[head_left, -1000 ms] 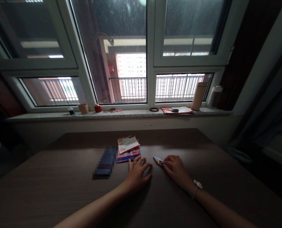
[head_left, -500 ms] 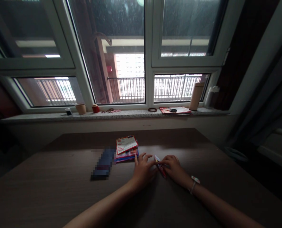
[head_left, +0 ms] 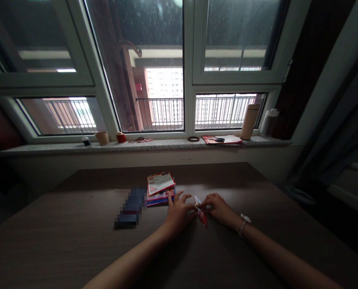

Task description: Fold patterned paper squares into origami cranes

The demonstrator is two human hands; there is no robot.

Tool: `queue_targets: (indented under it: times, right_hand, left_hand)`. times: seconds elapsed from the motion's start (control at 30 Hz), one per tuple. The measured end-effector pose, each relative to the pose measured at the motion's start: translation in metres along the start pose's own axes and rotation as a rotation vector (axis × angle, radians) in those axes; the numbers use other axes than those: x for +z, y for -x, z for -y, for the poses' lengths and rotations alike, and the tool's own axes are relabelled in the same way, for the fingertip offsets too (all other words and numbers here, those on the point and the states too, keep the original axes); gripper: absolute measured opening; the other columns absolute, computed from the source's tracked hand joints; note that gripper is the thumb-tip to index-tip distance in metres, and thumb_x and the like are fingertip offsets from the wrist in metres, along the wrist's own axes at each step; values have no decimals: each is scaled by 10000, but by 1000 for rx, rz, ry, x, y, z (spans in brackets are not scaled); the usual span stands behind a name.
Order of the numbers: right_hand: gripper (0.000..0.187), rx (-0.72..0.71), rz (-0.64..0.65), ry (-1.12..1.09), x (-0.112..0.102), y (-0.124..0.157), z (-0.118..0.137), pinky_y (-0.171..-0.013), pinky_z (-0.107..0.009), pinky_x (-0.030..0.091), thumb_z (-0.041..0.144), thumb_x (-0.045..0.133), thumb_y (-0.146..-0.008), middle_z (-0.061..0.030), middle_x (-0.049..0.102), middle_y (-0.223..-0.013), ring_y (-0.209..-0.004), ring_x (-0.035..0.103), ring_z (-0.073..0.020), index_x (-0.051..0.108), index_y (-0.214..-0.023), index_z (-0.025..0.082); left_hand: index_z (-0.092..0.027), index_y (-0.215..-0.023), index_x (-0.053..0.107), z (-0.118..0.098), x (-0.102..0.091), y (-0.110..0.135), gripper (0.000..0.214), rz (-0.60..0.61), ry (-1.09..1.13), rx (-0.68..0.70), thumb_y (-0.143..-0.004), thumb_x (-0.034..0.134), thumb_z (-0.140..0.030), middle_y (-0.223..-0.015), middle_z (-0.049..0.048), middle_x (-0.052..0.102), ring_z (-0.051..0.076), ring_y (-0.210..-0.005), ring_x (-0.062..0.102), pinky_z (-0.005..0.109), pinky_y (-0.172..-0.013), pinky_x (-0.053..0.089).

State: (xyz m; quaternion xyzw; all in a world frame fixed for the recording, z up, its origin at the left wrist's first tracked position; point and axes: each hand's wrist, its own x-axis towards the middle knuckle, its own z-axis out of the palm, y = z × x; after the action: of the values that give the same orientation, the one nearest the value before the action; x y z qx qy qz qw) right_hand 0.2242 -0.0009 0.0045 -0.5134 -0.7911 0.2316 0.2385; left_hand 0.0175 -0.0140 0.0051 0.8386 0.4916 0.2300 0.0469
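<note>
A small folded piece of printed paper point(head_left: 202, 216), red at the near end and white at the far end, stands between my two hands just above the brown table point(head_left: 85, 249). From the left, my left hand point(head_left: 179, 212) pinches its middle with thumb and index finger, the other fingers spread. On the opposite side, my right hand point(head_left: 219, 209) pinches it too, fingers curled. My fingertips cover the paper's middle. A stack of printed cards or booklets point(head_left: 160, 184) lies just beyond my left hand.
Left of the stack lies a dark pixelated object point(head_left: 130, 208). On the windowsill point(head_left: 166, 145) stand a paper cup point(head_left: 102, 138), a red spool point(head_left: 121, 138), a tan flask point(head_left: 250, 122) and a clear bottle point(head_left: 268, 123). Scissors point(head_left: 219, 139) rest on red-edged papers point(head_left: 234, 139) there.
The folded paper has turned so that more of its red side shows. Both hands have shifted slightly left and keep their pinch.
</note>
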Motion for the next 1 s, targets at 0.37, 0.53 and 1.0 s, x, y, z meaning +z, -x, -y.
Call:
queue_targets:
  times: [0.37,0.53,1.0]
  right_hand:
    - [166,-206,-153,125,8,8,-6,-1063,-511,201,243,611,-830,16,707,-1007,-1199,432,-260,736,-858,349]
    - [193,-281,-191,214,9,13,-3,-1090,-596,49,243,586,-864,37,714,-1028,-1224,422,-268,714,-908,380]
    - [174,-135,-125,88,10,11,7,-1101,-543,112,298,471,-913,9,669,-1038,-1128,483,-220,644,-927,302]
  left_hand:
    - [-338,-904,700,7,2,-1,146,13,81,32,-761,723,-346,-1291,-35,593,337,-1337,315,713,-1059,23]
    - [-351,-994,681,7,-1,0,186,50,109,38,-809,672,-351,-1162,-26,675,318,-1329,353,709,-1051,-75]
    - [-397,-983,708,12,-3,-1,196,107,117,36,-790,687,-370,-1217,-57,651,319,-1321,366,682,-1055,-134]
